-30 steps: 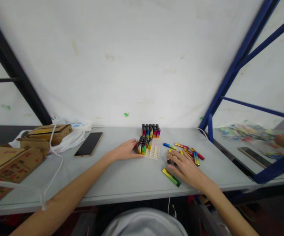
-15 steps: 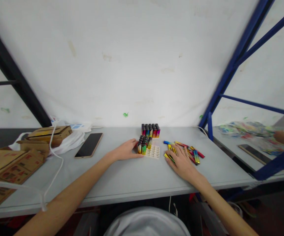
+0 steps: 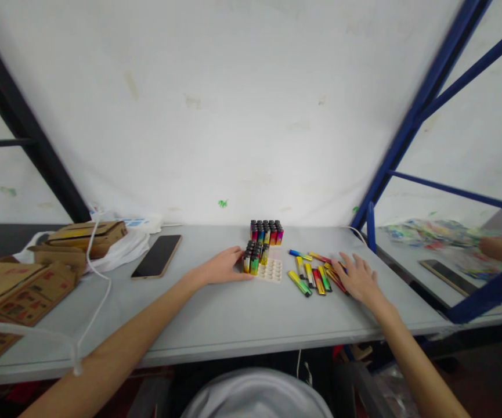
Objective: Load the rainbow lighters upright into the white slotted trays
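Several lighters (image 3: 255, 255) with black tops stand upright in the left part of a white tray (image 3: 272, 270) with round holes. My left hand (image 3: 224, 266) is round the tray's left end, its thumb at the front edge and its fingers toward the back. To the right, several loose lighters (image 3: 309, 276) in yellow, green, red and blue lie flat on the table. Over the right end of this pile rests my right hand (image 3: 357, 280), fingers spread, partly covering some lighters. Nothing shows gripped in it.
Another upright block of lighters (image 3: 267, 232) stands behind the tray. A phone (image 3: 157, 256) and cardboard boxes (image 3: 24, 290) are on the left, with a white cable (image 3: 98, 307). Blue frame bars (image 3: 407, 116) rise on the right, where another person's hand (image 3: 501, 249) shows.
My right hand has moved right across the loose lighters, which now lie more spread out, several pointing toward me. My left hand and the tray have stayed put.
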A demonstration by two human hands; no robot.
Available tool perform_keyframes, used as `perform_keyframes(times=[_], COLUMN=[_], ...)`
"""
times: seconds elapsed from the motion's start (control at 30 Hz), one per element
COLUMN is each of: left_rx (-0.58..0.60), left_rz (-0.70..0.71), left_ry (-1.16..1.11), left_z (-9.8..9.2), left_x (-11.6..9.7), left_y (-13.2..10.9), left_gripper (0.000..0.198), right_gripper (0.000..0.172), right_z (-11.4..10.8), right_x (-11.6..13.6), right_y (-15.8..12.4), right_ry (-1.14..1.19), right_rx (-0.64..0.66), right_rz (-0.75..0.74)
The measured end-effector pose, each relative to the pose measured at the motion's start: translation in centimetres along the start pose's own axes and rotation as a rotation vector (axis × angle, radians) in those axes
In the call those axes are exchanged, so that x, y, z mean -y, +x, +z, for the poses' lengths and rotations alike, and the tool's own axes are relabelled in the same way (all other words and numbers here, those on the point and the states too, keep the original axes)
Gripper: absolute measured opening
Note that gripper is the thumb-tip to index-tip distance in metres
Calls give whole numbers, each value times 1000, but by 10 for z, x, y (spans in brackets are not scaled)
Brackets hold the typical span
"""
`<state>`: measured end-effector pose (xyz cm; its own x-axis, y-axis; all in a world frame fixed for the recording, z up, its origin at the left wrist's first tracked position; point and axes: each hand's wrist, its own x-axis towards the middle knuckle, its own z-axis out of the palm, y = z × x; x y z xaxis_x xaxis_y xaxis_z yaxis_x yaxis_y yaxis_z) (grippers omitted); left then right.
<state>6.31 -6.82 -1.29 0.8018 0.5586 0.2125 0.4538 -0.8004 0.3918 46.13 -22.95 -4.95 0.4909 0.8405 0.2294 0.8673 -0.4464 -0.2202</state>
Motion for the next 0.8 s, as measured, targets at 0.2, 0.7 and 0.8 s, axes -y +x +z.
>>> perform_keyframes(times=[0.2,0.7,0.8], left_rx=[-5,18,17], left_rz=[-12,-12,-13], left_ry=[1,24,20], left_z=[0,0,1], left_x=[1,1,2], left_y=[0,0,0], left_gripper=[59,58,58], right_gripper=[61,71,69], right_z=[19,25,16], right_x=[12,74,69], right_y=[2,8,21], right_ry=[82,59,162], right_rx=[70,131,128], right_rz=[-137,-195,-151])
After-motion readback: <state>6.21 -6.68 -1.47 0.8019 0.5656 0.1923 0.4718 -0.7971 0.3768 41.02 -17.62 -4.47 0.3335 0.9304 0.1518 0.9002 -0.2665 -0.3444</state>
